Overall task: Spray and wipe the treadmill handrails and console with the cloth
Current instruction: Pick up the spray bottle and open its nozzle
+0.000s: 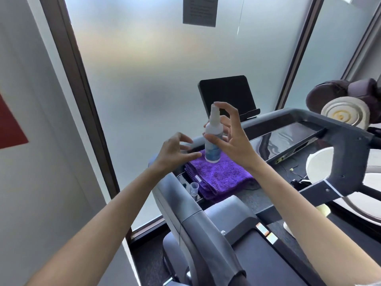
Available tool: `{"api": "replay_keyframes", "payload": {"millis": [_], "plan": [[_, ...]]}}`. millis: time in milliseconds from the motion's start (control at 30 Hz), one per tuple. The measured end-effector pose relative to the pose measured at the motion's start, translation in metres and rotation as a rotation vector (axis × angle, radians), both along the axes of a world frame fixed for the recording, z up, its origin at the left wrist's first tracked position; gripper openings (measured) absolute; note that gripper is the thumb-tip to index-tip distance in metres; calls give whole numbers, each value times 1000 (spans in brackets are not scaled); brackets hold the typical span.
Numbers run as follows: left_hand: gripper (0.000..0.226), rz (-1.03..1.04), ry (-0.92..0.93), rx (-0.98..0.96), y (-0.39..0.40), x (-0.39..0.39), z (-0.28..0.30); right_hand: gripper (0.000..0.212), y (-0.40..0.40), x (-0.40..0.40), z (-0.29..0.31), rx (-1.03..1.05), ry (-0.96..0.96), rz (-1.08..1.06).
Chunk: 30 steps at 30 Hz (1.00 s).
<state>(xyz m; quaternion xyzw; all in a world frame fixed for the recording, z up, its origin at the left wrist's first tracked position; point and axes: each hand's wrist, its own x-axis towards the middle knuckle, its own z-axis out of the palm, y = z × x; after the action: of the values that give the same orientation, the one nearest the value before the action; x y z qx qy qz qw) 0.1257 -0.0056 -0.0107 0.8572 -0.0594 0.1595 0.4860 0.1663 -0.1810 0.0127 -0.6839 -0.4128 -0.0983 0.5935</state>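
At frame centre the bottle is standing on the cloth, blocking the tray between both hands. A small cup is sitting just left of the cloth. The screen is closing off the space behind. Open air is lying above the glossy console at centre right, bounded by the grey rail.

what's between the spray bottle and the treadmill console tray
In the head view, a folded purple cloth lies between them: the spray bottle stands upright on it, and the cloth rests on the console tray.
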Motion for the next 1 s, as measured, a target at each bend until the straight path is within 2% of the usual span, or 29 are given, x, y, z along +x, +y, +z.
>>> {"api": "replay_keyframes", "payload": {"millis": [100,200,300,367,433,533,667,800,900,1000], "plan": [[46,-99,-35,354,-22,31,-3,63,-21,-1,-5,4,-88,-141],[62,-142,83,728,-47,58,-9,59,-38,-5,-11,-5,-115,-211],[70,-166,105,897,-59,70,-16,55,-53,-7,-16,-54,-131,-232],[69,-324,73,975,-62,76,-15,56,-61,-8,-19,-78,-135,-241],[65,-510,119,1014,-64,84,-9,59,-67,-7,-22,-86,-129,-259],[63,-607,190,1097,-71,96,-2,62,-71,-8,-22,-79,-116,-284],[58,-593,61,1177,-72,103,3,62,-73,-8,-18,-73,-143,-287],[46,-577,-101,1094,-61,105,7,57,-74,-7,-15,-54,-146,-284],[37,-536,-44,1022,-53,101,15,61,-74,-4,-17,-78,-146,-299],[31,-445,9,1059,-46,98,23,63,-70,-1,-19,-75,-138,-269]]}}
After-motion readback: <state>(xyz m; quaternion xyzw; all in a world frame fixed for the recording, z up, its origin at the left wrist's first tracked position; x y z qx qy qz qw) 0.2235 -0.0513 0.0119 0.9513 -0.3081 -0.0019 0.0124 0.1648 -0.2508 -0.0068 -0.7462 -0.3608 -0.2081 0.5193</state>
